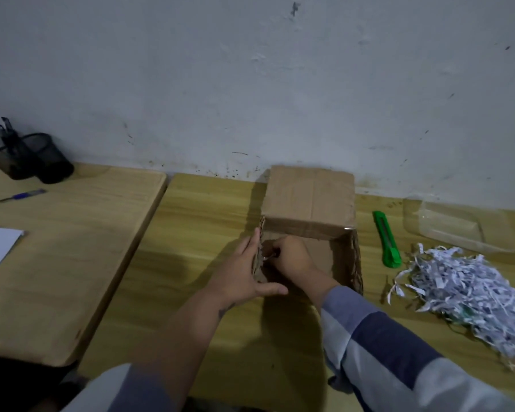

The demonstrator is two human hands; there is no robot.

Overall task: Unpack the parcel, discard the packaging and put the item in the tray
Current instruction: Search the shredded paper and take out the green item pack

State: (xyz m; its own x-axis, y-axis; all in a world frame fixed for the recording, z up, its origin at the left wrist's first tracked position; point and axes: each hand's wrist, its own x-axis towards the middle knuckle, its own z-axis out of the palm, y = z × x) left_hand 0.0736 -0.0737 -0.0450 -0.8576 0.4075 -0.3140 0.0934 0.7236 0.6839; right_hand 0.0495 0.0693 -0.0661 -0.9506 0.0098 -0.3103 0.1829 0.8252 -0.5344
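**Hands at the opened parcel**

The right hand reaches inside the cardboard box, fingers curled round a small item too hidden to identify. The left hand lies flat-fingered against the box's outer left wall. Right of the grip: green cutter, shredded paper, clear tray.

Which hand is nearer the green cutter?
Right. The right hand is inside the box, left of the cutter; the left hand rests on the box's far outer side.
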